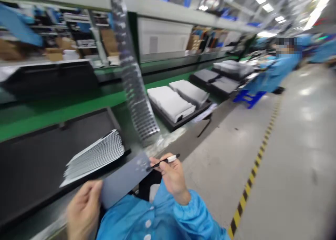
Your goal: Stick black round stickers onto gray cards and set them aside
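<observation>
Grey sheet: thin, flat, matte card or film, rectangular, held tilted between both hands just off the bench edge; small pale marks near its upper right corner.
Left hand: fingers closed on the sheet's lower left edge, thumb on top (motion blur, finger detail unclear).
Right hand: closed around a slim tool, fingertips pinched on the shaft.
Tool: thin black rod, white band near its far end, dark tip touching the sheet's upper right corner.
Sleeves: smooth blue smock fabric, elastic cuff, white round buttons down the front.
Stack of sheets: pale, fanned, thin edges showing as stripes, lying in a black tray left of the hands.
Hanging strip: clear glossy plastic, rows of small cells, drops from the shelf down to the bench.
Bench: green surface, long, straight.
White pads: soft-looking, blocky, two stacks in a dark tray further along.
Co-worker: blue smock, far down the line, blurred.
Floor: grey, shiny, yellow-black striped tape line.
</observation>
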Motion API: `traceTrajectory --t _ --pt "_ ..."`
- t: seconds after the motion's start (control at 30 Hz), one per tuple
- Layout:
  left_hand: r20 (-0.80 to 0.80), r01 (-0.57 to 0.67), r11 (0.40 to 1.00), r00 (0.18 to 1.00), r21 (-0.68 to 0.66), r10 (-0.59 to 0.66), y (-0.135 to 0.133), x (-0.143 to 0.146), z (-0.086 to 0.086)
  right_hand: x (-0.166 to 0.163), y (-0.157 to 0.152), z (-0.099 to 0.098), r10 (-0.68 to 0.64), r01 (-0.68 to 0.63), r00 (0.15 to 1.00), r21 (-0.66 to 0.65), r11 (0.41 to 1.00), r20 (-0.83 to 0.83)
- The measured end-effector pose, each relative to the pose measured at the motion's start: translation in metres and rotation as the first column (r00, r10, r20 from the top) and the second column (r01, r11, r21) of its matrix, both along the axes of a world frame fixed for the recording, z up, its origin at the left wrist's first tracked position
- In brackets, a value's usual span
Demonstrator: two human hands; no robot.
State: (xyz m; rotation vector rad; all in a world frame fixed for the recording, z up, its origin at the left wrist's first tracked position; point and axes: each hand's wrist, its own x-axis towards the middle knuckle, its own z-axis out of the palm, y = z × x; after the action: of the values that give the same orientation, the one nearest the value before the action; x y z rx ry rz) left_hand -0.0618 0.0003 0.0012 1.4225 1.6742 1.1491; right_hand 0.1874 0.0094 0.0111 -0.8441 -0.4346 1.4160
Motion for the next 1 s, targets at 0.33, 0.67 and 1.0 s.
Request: traceTrajectory --t 0.33,0.67,1.0 --pt "0.204 0.048 0.985 0.979 -0.165 -0.013 0.005 -0.006 -0.027 0.006 0.002 -0.011 -0.067 0.110 0.960 -0.146 0.983 0.272" --pt "0.187 0.108 0.980 0.979 -0.166 -0.076 0.011 -0.004 -0.016 0.003 0.002 -0.021 0.042 0.034 0.959 -0.259 0.965 0.281" --pt "0.205 0.102 0.971 0.977 -0.218 -0.057 0.011 -0.002 -0.016 0.008 0.000 -0.029 0.084 0.011 0.945 -0.289 0.957 0.315"
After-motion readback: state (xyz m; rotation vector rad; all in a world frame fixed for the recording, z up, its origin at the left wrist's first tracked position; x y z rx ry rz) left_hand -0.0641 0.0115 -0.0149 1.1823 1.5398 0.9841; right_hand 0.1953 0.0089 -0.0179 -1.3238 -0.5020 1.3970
